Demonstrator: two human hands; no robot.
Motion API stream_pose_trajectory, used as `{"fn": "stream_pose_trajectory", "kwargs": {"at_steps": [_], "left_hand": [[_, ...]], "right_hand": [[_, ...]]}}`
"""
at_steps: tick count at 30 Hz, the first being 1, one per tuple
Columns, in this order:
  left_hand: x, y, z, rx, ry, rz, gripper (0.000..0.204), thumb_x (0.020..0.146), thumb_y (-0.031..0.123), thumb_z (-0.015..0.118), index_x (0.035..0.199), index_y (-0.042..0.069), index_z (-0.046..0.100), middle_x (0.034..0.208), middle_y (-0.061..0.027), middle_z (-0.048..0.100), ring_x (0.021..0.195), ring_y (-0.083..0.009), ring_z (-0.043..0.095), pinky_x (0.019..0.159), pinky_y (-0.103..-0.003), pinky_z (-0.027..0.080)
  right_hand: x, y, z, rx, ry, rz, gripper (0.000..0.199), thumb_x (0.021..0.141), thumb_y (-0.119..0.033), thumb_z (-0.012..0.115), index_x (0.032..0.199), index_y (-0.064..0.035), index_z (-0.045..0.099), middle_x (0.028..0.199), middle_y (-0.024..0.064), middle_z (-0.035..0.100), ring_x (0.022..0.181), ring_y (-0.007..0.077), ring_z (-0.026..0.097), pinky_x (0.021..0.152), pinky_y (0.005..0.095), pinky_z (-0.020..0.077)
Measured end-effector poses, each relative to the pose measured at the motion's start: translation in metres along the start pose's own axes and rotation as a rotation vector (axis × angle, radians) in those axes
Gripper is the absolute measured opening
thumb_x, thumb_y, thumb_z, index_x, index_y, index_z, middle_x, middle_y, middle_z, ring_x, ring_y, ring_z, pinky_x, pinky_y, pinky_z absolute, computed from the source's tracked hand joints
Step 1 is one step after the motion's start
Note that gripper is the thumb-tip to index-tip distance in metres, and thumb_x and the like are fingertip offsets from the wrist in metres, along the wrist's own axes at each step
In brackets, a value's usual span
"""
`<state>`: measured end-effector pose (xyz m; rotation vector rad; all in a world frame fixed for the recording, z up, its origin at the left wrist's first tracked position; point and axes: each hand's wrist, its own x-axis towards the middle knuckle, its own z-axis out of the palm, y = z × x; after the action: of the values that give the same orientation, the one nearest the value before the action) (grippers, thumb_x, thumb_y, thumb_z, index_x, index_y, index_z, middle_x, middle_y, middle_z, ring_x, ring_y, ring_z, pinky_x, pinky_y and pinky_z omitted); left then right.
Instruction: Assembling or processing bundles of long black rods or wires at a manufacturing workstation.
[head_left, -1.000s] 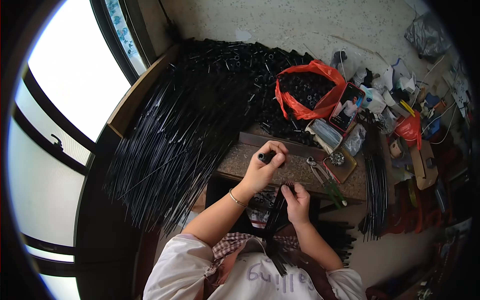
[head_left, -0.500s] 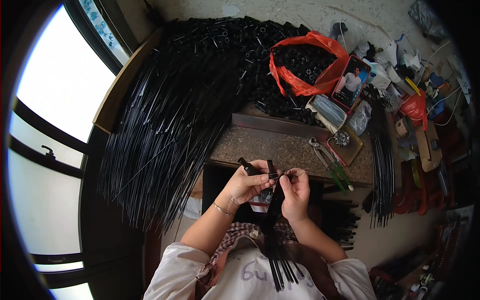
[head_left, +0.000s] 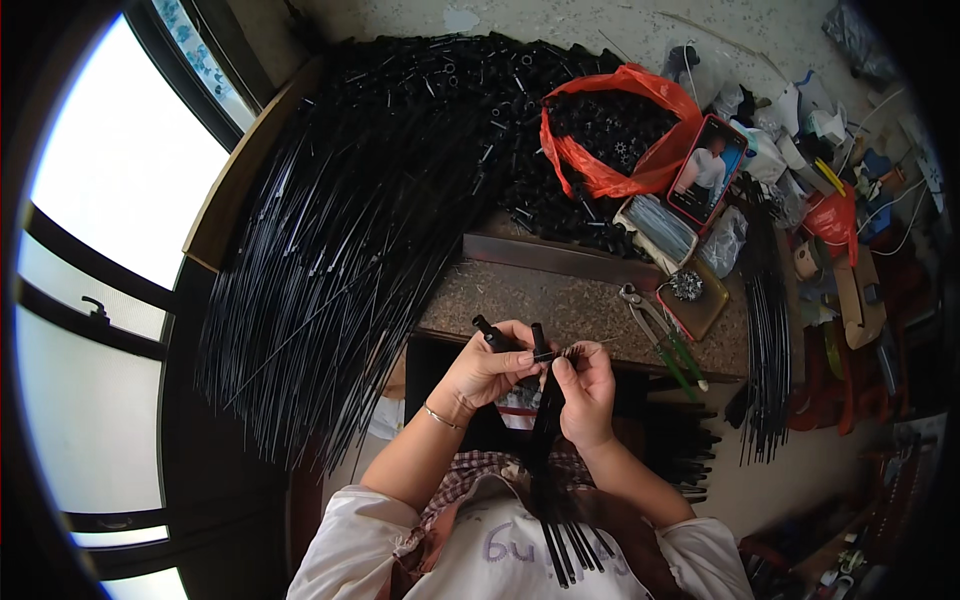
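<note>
My left hand (head_left: 490,368) is closed around a black tubular part (head_left: 486,330), and a narrower black tube (head_left: 538,338) stands up beside its thumb. My right hand (head_left: 585,395) is pinched close by, its thumb and fingertips on the upper ends of a bundle of thin black rods (head_left: 562,545) that look like umbrella ribs. Those rods hang down between my forearms, over my lap and white top. The two hands nearly meet at the tube's collar, in front of the workbench edge. Fine detail at the fingertips is too small to make out.
A large heap of black rods (head_left: 300,270) covers the bench's left. Behind are an orange bag (head_left: 640,185) of black parts, a phone (head_left: 706,172) and a tray of pins (head_left: 655,232). Green-handled pliers (head_left: 665,342) lie right, near another rod bundle (head_left: 768,350).
Both hands keep almost the same place and grip. My right hand has shifted slightly left, and the view has moved a little.
</note>
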<state>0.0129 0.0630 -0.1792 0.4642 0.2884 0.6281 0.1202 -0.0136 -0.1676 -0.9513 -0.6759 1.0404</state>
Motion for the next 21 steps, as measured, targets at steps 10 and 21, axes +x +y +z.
{"fn": "stream_pose_trajectory", "kwargs": {"at_steps": [10,21], "left_hand": [[-0.006,0.002,0.002,0.049,0.028,0.043,0.014,0.067,-0.003,0.054,0.08,-0.002,0.049,0.081,-0.0093,0.05,0.07,-0.0154,0.051,0.065,-0.024,0.043],[-0.016,0.001,0.032,0.828,0.209,0.452,0.024,0.061,0.001,0.062,0.083,0.0,0.051,0.069,-0.003,0.051,0.064,-0.0087,0.049,0.059,-0.019,0.04]], "right_hand": [[0.0,0.0,0.006,0.025,-0.029,0.028,0.016,0.075,-0.007,0.05,0.084,-0.0029,0.039,0.073,0.0012,0.045,0.063,0.0061,0.044,0.057,0.0172,0.037],[-0.003,-0.003,0.004,0.04,-0.027,0.063,0.012,0.075,-0.01,0.05,0.083,-0.0054,0.043,0.077,0.0012,0.049,0.07,0.0065,0.046,0.061,0.0187,0.0389]]}}
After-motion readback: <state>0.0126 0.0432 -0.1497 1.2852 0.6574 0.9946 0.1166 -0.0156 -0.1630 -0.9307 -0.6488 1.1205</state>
